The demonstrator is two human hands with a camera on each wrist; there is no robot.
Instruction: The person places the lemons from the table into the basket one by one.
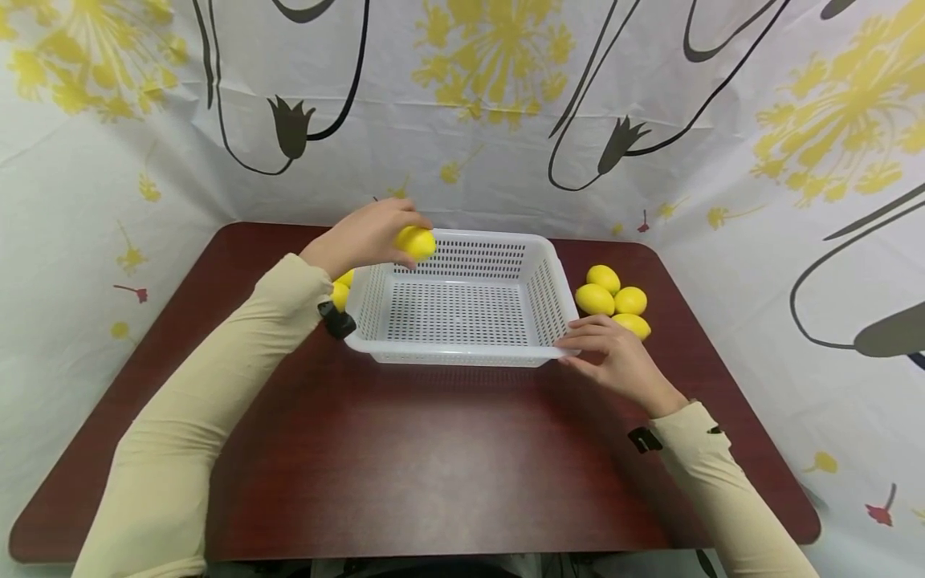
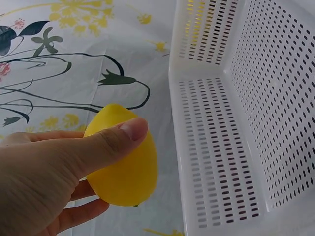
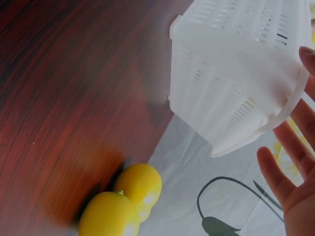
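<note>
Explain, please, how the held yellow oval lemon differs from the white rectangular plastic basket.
The yellow oval lemon is smaller than the white rectangular basket. The lemon's surface is unbroken; the basket's perforated. Both are held: the lemon by the left hand, the basket by the right hand.

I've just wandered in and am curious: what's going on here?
A person is handling lemons around a white plastic basket on a dark reddish table. The left-hand grip holds one lemon up near the basket's far left corner, while the right-hand grip touches the rim at the near right corner. Four lemons on the right lie clustered beside the basket, and other lemons on the left are partly hidden by the arm.
</note>
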